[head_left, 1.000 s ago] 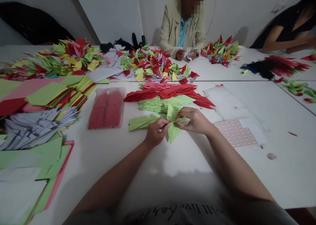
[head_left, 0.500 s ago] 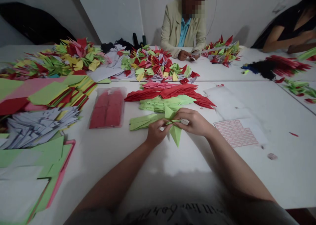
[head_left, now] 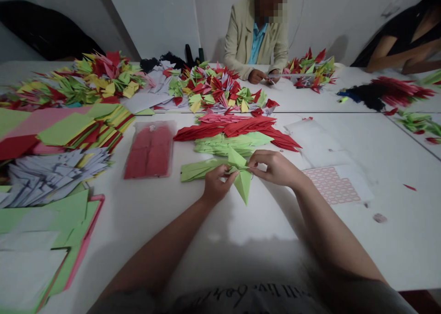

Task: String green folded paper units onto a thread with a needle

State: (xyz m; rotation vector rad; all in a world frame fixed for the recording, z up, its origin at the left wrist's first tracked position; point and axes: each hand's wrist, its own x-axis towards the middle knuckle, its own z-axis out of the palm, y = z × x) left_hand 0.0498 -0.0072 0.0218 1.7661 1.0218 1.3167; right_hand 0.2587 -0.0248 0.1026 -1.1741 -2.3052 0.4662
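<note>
Between my hands is a light green folded-paper piece (head_left: 243,185), with one point toward me and another pointing away. My left hand (head_left: 217,183) pinches it at the left of its middle. On the other side, my right hand (head_left: 272,168) has thumb and fingertips closed on its right part. Just behind my left hand lies a stack of green folded strips (head_left: 198,169). Farther back are a pile of green folded paper (head_left: 232,143) and red folded paper pieces (head_left: 248,126).
A plastic-wrapped red packet (head_left: 149,151) lies left of my hands. Stacked coloured sheets (head_left: 41,217) cover the table's left side. A sticker sheet (head_left: 332,185) lies at right. Beyond are heaps of colourful folded paper (head_left: 213,86) and a co-worker (head_left: 257,38) handling something small.
My right hand has shifted slightly to the right along the green piece, showing more of its middle. My left hand has moved slightly left and keeps its pinch.
</note>
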